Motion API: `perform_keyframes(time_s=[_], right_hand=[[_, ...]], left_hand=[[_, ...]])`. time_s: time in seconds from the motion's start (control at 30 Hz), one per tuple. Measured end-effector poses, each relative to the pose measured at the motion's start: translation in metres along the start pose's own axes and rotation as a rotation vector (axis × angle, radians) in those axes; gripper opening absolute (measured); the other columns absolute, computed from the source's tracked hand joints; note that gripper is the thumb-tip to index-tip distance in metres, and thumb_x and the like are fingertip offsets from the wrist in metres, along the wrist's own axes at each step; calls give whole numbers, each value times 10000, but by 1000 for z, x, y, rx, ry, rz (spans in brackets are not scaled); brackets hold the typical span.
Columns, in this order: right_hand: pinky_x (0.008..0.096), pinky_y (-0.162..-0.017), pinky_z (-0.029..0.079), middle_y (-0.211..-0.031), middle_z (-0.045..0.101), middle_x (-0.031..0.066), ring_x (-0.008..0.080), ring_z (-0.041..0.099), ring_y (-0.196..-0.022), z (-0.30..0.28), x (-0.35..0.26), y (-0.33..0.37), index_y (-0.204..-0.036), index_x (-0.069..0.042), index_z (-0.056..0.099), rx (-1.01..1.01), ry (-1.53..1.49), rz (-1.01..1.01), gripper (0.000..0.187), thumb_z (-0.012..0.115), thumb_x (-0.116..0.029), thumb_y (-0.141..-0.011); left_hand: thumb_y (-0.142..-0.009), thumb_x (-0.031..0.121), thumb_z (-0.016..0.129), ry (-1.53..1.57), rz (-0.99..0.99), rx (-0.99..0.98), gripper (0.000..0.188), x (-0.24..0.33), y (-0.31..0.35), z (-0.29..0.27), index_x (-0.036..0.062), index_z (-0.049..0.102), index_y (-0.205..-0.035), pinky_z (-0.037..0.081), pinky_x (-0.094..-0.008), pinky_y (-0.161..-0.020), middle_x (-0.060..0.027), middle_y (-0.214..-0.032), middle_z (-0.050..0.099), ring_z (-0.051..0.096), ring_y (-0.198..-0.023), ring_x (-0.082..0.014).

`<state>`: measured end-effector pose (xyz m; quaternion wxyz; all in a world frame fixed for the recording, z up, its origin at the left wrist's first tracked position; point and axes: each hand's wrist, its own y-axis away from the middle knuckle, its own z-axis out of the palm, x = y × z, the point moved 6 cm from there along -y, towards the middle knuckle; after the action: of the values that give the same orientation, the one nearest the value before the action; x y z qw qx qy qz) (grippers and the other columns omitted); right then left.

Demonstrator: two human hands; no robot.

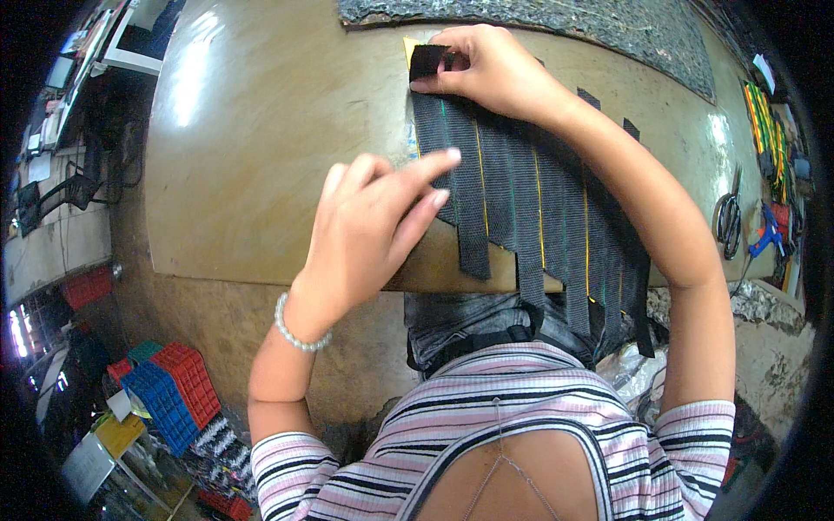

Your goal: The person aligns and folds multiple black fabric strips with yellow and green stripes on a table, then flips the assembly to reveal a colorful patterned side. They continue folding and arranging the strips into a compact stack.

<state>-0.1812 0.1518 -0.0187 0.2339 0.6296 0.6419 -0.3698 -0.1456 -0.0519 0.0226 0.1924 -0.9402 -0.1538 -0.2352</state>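
Observation:
Several black webbing straps [508, 195] with thin green and yellow lines lie side by side on the table. Their near ends sit at uneven lengths, and some hang over the front edge onto my lap. At the far left end of the straps, my right hand [473, 74] pinches a short, turned-up black piece of strap [426, 62]. A bit of yellow [411, 45] shows just beside it. My left hand [373, 204] hovers by the left edge of the straps, index finger and thumb apart, the other fingers curled, with nothing visible in it.
The brown table [269, 148] has a dark speckled sheet [556, 30] at its far side. To the right are a black coiled cord [728, 226], a blue glue gun [768, 233] and hanging coloured straps [764, 130]. Red and blue woven material [169, 391] sits low at left.

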Motion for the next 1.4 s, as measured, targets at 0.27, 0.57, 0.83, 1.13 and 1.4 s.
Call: perform_keyframes(time_s=[0.27, 0.57, 0.83, 1.13, 1.4], right_hand=[[394, -641, 510, -693, 662, 137, 243, 644, -638, -17, -8, -6, -795, -18, 682, -154, 113, 170, 359, 832, -344, -805], [256, -545, 567, -718, 651, 42, 100, 650, -629, -23, 3, -25, -851, 7, 634, -226, -72, 265, 280, 751, -227, -951], [313, -615, 560, -757, 688, 116, 152, 688, -673, -34, -20, -19, -837, -4, 616, -81, 78, 28, 261, 712, -217, -954], [235, -598, 556, -776, 633, 2, 73, 640, -679, -31, -25, -15, -921, -32, 589, -248, -337, 240, 244, 700, -235, -996], [266, -658, 588, -852, 580, 11, 82, 622, -792, -29, -32, -6, -960, -31, 550, -176, -265, -45, 250, 680, -238, -1007]], left_hand=[[-962, 392, 640, -421, 27, -160, 620, -18, -16, 19, 176, 482, -1522, 223, -626, -1180, -64, -1640, 350, 294, -1486, -364], [-936, 433, 659, -375, -45, -212, 725, -25, -13, 22, 194, 407, -1572, 114, -722, -1186, 27, -1668, 324, 207, -1538, -380], [-915, 507, 648, -408, -41, -173, 723, -24, -14, 24, 183, 465, -1535, 144, -768, -1149, -6, -1655, 333, 229, -1528, -349], [-873, 461, 714, -337, -53, -94, 717, -20, -11, 19, 186, 499, -1500, 194, -771, -1128, -64, -1499, 413, 315, -1413, -335], [-827, 400, 787, -197, -89, -8, 643, -25, -11, 16, 190, 516, -1371, 208, -720, -1156, -88, -1303, 448, 397, -1320, -319]])
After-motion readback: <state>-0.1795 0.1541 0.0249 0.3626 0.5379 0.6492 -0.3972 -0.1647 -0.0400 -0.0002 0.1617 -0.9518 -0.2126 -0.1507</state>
